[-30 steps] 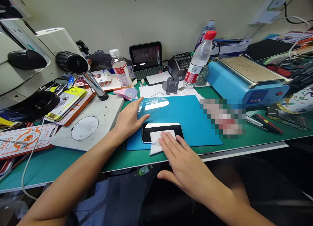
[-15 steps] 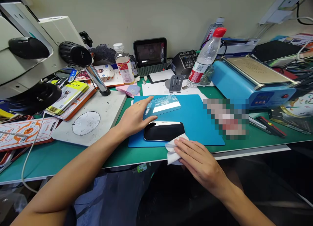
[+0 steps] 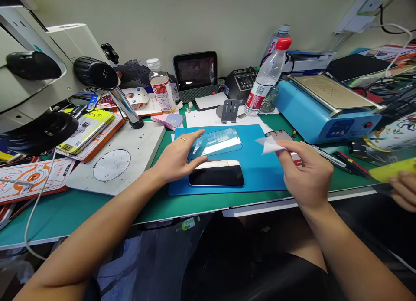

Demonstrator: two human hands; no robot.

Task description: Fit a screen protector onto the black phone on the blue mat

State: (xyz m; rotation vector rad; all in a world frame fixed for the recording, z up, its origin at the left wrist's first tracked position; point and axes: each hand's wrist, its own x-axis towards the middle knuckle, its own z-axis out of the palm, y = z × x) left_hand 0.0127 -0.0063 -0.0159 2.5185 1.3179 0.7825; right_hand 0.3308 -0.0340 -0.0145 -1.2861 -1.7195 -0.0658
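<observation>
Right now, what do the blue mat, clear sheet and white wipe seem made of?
The blue mat looks like matte rubber or silicone: no glare. The clear sheet seems glossy glass or plastic: see-through, with a bright reflection. The white wipe looks like thin cloth or paper: it creases.

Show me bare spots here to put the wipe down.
Bare: green mat in front of the white plate, left of the blue mat; blue mat between phone and right hand. Crowded: back row of bottles, box stack far left, tools right.

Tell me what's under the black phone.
Only the blue mat, on the green desk cover; the patch beneath the phone is hidden. The left hand holds a clear film, the right hand a white wipe.
</observation>
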